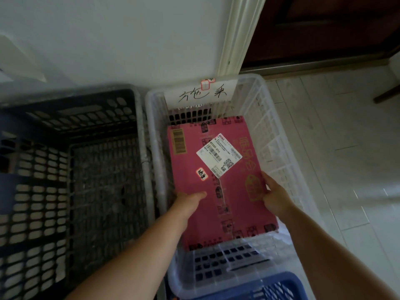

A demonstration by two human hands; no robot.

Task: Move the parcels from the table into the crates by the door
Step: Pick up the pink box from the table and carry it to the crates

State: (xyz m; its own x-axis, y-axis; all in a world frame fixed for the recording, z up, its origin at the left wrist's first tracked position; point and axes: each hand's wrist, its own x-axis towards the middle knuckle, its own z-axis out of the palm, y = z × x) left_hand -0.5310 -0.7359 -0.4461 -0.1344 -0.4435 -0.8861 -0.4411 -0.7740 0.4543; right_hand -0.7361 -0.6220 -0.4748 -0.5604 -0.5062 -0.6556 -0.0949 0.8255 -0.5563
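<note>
A flat pink cardboard parcel [218,191] with a white shipping label lies inside the clear plastic crate [279,135]. My left hand [187,202] holds the parcel's left edge, thumb lying on its top face. My right hand [275,195] grips the right edge, fingers curled round it. Both forearms reach in from the bottom of the view. A white paper sign with handwriting hangs on the crate's far wall.
A black slatted crate [86,169] stands just left of the clear one, with nothing visible inside. A blue crate rim [270,286] shows at the bottom. White wall behind, a door frame [238,35] and dark door at upper right, pale tiled floor on the right.
</note>
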